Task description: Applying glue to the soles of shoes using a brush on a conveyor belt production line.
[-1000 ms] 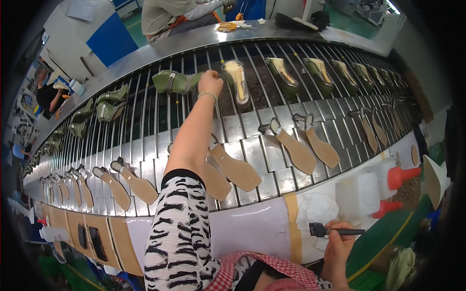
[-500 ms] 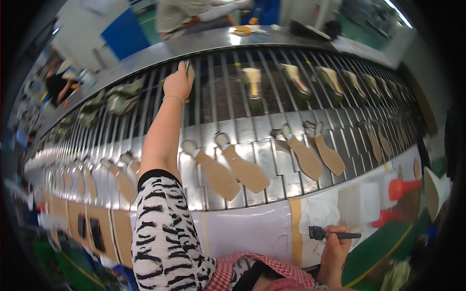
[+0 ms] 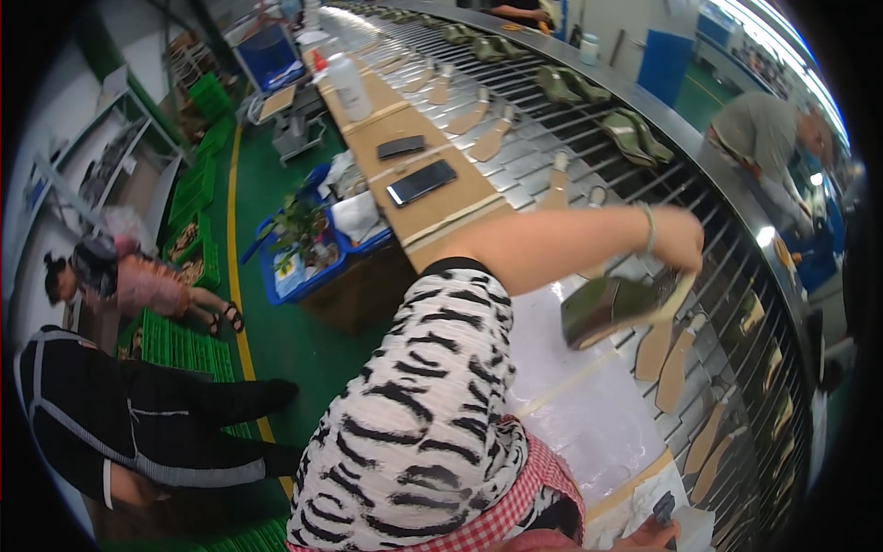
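Green shoe (image 3: 600, 311) — gripped at one end by the left hand (image 3: 677, 239) — while the right hand (image 3: 655, 535) grasps a dark brush (image 3: 664, 507)

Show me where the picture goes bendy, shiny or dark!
In the head view, the long grey metal ledge bends like a bow, because the lens is fisheye; in that same head view, white glare shines on the ledge; the head view's corners go black; there too, the green-and-brown shoe looks slightly soft.

L grip (image 3: 679, 239) w/ grn shoe (image 3: 600, 311), R grip (image 3: 655, 534) w/ dk tool (image 3: 663, 507), metal conveyor (image 3: 533, 158)
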Tool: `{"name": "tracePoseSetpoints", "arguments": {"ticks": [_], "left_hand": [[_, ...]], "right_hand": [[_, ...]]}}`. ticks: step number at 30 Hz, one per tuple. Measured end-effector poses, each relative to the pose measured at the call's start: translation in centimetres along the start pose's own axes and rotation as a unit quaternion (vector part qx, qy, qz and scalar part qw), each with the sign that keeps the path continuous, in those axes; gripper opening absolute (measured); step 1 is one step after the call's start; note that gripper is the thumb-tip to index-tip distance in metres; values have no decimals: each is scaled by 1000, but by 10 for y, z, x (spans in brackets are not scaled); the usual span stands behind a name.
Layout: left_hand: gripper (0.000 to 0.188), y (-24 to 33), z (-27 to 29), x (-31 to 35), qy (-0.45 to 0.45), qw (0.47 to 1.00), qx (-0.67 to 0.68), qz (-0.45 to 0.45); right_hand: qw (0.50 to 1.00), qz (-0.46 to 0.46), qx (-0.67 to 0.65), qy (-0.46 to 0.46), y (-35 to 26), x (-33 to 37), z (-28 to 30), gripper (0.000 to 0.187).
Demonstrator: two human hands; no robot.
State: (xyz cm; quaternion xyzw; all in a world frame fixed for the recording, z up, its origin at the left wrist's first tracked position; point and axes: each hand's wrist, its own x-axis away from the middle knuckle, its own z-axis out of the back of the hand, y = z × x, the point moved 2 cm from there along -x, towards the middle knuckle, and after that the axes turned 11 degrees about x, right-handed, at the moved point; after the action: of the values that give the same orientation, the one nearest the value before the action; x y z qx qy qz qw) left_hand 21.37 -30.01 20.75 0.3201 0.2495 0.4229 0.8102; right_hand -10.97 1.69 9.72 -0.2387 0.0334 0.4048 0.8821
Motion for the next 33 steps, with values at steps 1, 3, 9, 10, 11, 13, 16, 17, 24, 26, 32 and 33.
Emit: {"name": "tracePoseSetpoints", "arguments": {"ticks": [1,3,9,10,11,13,16,17,24,26,32,33], "left_hand": [[29,-26,-29,-13,-28,999,-12,9],[29,-46,-84,-19,-81,995,-35,49],[51,-83,-151,-8,-223,952,170,124],[65,-93,-143,3,-214,939,227,144],[79,-107,-130,3,-252,956,118,89],[82,-145,-115,21,-286,953,56,84],[82,-132,-157,22,-418,884,105,182],[83,-106,-171,21,-420,893,50,155],[82,-37,-242,43,-351,903,128,213],[81,-23,-248,53,-372,861,239,250],[60,9,-253,12,-484,860,-85,137],[61,19,-265,5,-496,858,-56,123]], "right_hand": [[985,71,156,-1,2,-8,-9,15],[990,-22,-142,-8,17,-10,-17,23],[812,-106,-567,-87,48,-20,-28,23],[790,-111,-597,-85,65,-16,-22,23],[779,-39,-616,-108,75,-19,-20,25],[803,-63,-593,-25,44,-13,-11,16],[901,-37,-432,9,80,-34,13,4],[902,-61,-426,42,93,-36,21,7],[886,-66,-455,54,150,-27,35,11],[871,-48,-488,22,159,-17,32,15],[786,-61,-610,79,168,-9,38,14],[749,-63,-654,93,168,-9,37,14]]}}
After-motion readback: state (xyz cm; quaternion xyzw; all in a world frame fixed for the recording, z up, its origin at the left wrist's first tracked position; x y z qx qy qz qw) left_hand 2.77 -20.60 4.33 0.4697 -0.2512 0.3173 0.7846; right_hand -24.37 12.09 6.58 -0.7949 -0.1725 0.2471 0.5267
